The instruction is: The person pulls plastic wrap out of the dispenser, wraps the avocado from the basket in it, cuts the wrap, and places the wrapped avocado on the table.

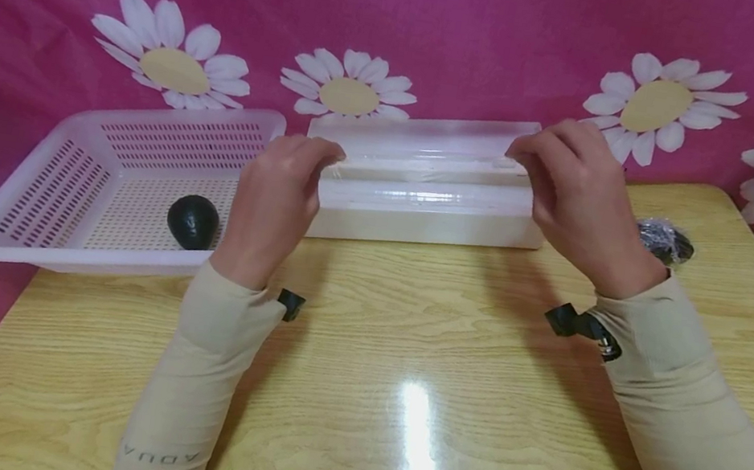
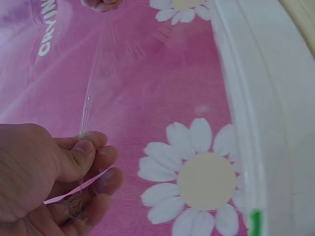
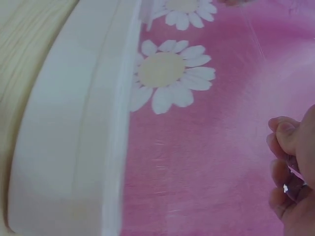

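Observation:
A sheet of clear cling film [image 2: 87, 105] stretches between both hands, its near edge bunched into a thin strand. My left hand [image 1: 277, 200] pinches one end between thumb and forefinger. At the other end, my right hand [image 1: 576, 196] pinches the film at the same height. Behind and below the hands lies a long white cling film box [image 1: 430, 225], its lid raised at the back. The film spans the space beside this box in both wrist views. Crumpled film also shows within the left hand's lower fingers.
Left of the box stands a white perforated plastic basket [image 1: 81, 256] with a dark green avocado [image 1: 193, 222] inside. A dark thing wrapped in clear film [image 1: 667, 241] lies behind the right wrist. All rest on a wooden table [image 1: 353, 394] against a pink flowered cloth [image 1: 472, 38].

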{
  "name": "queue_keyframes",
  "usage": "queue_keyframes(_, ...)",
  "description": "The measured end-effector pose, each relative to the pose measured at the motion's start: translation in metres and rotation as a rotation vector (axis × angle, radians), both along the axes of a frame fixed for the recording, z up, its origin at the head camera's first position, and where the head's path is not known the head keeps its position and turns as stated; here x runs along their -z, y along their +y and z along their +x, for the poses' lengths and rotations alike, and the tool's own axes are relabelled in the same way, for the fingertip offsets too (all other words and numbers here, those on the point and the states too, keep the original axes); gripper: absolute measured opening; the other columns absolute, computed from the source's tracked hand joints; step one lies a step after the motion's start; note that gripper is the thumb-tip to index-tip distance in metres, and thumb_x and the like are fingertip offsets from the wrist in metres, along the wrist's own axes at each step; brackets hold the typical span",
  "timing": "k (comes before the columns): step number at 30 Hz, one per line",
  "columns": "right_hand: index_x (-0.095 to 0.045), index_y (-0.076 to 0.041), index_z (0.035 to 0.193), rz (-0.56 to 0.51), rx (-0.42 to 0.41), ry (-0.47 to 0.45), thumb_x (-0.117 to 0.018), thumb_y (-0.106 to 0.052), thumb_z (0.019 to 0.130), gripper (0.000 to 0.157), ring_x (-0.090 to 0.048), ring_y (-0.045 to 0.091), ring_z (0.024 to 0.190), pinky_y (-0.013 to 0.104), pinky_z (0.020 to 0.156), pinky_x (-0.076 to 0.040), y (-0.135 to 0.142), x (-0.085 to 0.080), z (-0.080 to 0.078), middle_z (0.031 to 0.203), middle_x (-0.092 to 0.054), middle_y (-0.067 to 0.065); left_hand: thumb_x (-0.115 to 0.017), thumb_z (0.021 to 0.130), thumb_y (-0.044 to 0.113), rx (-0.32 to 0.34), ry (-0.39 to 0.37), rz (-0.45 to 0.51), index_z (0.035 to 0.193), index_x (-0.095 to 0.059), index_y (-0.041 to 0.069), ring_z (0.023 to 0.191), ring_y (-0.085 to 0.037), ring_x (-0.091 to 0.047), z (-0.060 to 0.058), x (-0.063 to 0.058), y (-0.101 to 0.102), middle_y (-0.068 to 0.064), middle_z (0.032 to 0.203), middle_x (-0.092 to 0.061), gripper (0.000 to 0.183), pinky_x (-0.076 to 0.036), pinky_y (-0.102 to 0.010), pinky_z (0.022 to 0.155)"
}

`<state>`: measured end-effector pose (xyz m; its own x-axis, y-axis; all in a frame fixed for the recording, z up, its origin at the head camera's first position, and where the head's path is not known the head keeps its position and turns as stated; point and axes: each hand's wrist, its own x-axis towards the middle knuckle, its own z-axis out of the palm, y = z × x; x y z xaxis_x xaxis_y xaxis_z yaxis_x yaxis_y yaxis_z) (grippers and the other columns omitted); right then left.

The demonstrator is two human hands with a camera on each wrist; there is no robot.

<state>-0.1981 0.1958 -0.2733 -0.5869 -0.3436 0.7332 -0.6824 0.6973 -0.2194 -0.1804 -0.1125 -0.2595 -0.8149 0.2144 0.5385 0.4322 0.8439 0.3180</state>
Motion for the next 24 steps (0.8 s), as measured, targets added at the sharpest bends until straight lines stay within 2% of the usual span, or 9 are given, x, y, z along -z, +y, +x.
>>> queue_keyframes(5,-0.070,0.004,0.105,0.028,0.017,0.037,-0.054,-0.006,0.105,0.018,-0.055,0.039,0.093,0.039,0.079,-0.041,0.000,-0.010,0.005,0.097,-0.063,0.023,-0.063,0.100,0.002,0.025,0.079,0.025,0.114,-0.076,0.001,0.104,-0.031,-0.074,0.006,-0.007,-0.002,-0.016,0.110,-0.078,0.019,-0.060,-0.042,0.097)
queue_keyframes(11,-0.070,0.006,0.103,-0.058,0.011,0.103,-0.056,0.000,0.102,0.015,-0.053,0.040,0.088,0.038,0.075,-0.036,-0.002,-0.018,0.010,0.095,-0.063,0.023,-0.063,0.100,0.003,0.061,0.144,0.058,0.113,-0.076,0.001,0.102,-0.031,-0.073,0.011,-0.015,-0.003,-0.017,0.108,-0.079,0.018,-0.061,-0.040,0.096)
queue_keyframes(15,-0.070,0.006,0.101,-0.074,-0.017,0.155,-0.056,0.000,0.103,0.016,-0.050,0.040,0.085,0.039,0.074,-0.034,-0.002,-0.026,0.010,0.093,-0.064,0.023,-0.062,0.101,0.004,0.075,0.183,0.053,0.111,-0.076,0.000,0.101,-0.033,-0.074,0.015,-0.024,-0.005,-0.017,0.106,-0.079,0.018,-0.061,-0.042,0.094)
queue_keyframes(24,-0.068,0.009,0.100,-0.050,-0.036,0.196,-0.058,0.004,0.100,0.012,-0.050,0.042,0.087,0.043,0.075,-0.033,-0.001,-0.047,0.017,0.091,-0.062,0.026,-0.063,0.101,0.006,0.095,0.178,0.036,0.112,-0.076,0.000,0.099,-0.034,-0.073,0.024,-0.045,-0.009,-0.018,0.106,-0.078,0.018,-0.061,-0.044,0.093)
